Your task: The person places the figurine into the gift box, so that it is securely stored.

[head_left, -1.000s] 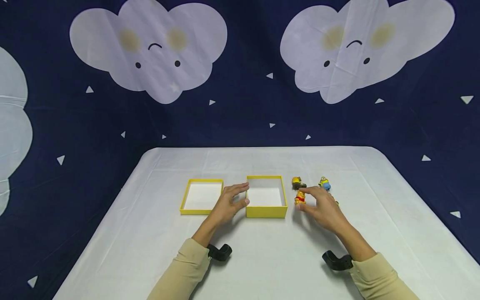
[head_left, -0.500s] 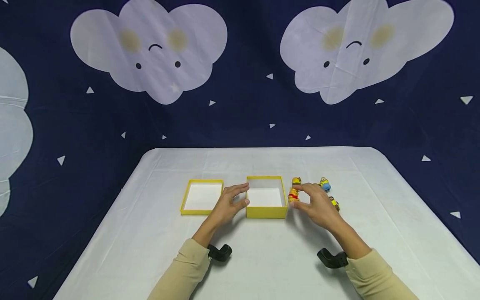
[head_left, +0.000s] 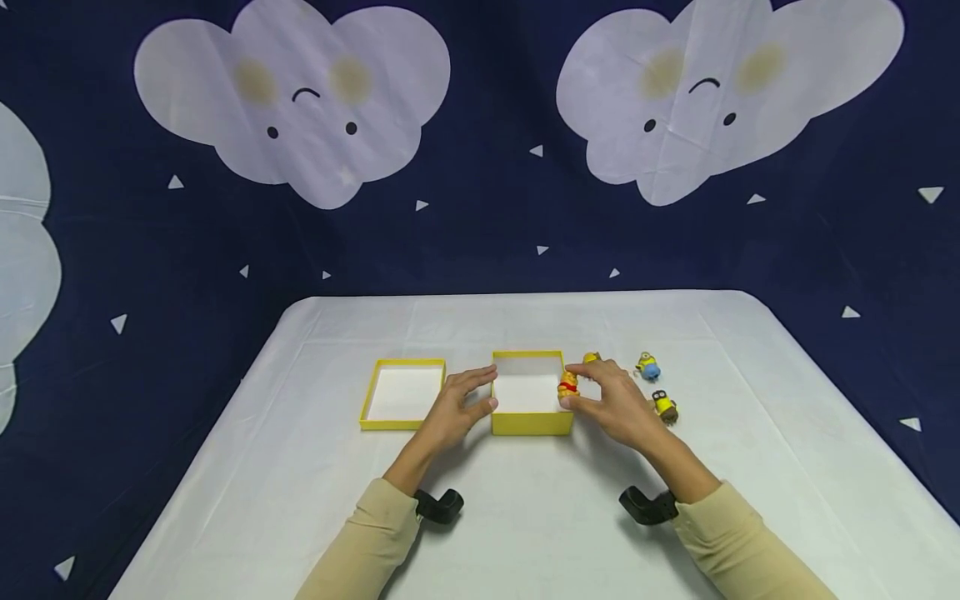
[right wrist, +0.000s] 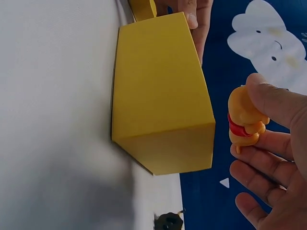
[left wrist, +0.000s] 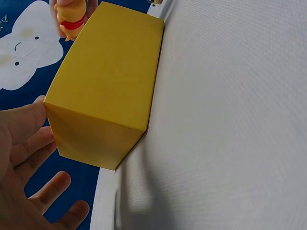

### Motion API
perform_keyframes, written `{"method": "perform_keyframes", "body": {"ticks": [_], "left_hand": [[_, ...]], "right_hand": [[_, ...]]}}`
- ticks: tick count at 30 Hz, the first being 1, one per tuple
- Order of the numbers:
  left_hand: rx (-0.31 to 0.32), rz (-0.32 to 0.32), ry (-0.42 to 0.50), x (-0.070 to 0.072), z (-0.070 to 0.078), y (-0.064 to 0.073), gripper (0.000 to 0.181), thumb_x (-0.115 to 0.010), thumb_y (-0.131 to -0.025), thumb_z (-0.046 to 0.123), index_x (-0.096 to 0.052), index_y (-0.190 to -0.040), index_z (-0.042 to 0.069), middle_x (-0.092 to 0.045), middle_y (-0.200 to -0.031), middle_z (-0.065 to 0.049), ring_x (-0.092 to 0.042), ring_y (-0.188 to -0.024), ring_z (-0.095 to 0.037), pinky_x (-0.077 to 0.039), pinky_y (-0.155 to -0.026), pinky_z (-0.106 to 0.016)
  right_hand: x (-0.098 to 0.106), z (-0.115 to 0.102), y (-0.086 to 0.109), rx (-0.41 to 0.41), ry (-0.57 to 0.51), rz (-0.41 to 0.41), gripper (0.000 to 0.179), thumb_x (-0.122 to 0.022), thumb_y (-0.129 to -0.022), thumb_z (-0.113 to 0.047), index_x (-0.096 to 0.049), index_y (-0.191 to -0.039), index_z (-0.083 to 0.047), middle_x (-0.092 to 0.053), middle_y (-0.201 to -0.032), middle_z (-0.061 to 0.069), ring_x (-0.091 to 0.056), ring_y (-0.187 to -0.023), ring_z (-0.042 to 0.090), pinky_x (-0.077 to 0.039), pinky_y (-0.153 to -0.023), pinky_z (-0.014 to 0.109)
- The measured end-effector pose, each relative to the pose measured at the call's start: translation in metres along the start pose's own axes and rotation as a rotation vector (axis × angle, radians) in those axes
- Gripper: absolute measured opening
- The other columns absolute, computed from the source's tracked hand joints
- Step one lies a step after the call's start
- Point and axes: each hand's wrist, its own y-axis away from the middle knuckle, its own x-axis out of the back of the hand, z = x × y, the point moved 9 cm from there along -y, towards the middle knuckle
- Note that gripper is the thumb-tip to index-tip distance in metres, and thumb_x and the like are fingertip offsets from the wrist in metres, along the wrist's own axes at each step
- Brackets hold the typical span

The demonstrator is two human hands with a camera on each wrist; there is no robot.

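Observation:
An open-topped yellow box point(head_left: 531, 425) with a white inside stands mid-table. My left hand point(head_left: 452, 410) rests at its left wall; in the left wrist view the thumb and fingertips touch the box's edge and side, fingers fairly straight. My right hand point(head_left: 618, 410) pinches a small Winnie the Pooh figurine point(head_left: 567, 385), orange-yellow with a red band, between thumb and fingers. In the head view the figurine overlaps the box's right wall. The right wrist view shows the figurine point(right wrist: 242, 115) above the level of the box's top edge.
A shallow yellow-rimmed lid point(head_left: 402, 424) lies left of the box, white inside up. Right of the box are a blue-and-yellow minion figurine point(head_left: 648, 367), a brown-and-yellow one point(head_left: 664, 407), and a yellow figurine point(head_left: 592, 357) partly hidden behind my right hand.
My right hand has carried the Pooh figurine leftward from among the other figurines to the box's right wall, uncovering the brown-and-yellow minion. The left hand stays at the box.

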Motion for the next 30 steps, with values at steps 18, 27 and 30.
{"method": "perform_keyframes", "body": {"ticks": [18, 27, 30], "left_hand": [[-0.002, 0.006, 0.008, 0.0, 0.0, -0.001, 0.044, -0.063, -0.09, 0.018, -0.055, -0.132, 0.007, -0.048, -0.144, 0.001, -0.037, -0.132, -0.024, -0.031, -0.111, -0.049], [0.009, 0.013, 0.006, -0.001, -0.003, -0.001, 0.045, -0.064, -0.089, 0.018, -0.055, -0.132, 0.007, -0.049, -0.143, 0.001, -0.036, -0.132, -0.024, -0.03, -0.111, -0.049], [0.011, 0.011, 0.002, -0.001, -0.003, -0.002, 0.045, -0.064, -0.089, 0.018, -0.055, -0.132, 0.007, -0.049, -0.143, 0.002, -0.036, -0.132, -0.024, -0.03, -0.111, -0.049]], "right_hand": [[-0.017, -0.017, -0.015, 0.08, 0.0, -0.013, 0.053, -0.077, -0.076, -0.03, -0.061, -0.123, -0.01, -0.063, -0.124, 0.012, -0.052, -0.122, 0.034, -0.036, -0.105, 0.055], [-0.028, -0.024, -0.025, 0.096, 0.027, -0.044, 0.053, -0.077, -0.077, -0.031, -0.061, -0.123, -0.01, -0.062, -0.126, 0.01, -0.051, -0.123, 0.033, -0.04, -0.103, 0.054], [-0.031, -0.027, -0.028, 0.108, 0.036, -0.055, 0.052, -0.076, -0.078, -0.031, -0.061, -0.123, -0.01, -0.062, -0.126, 0.009, -0.053, -0.12, 0.031, -0.042, -0.101, 0.052]]}}
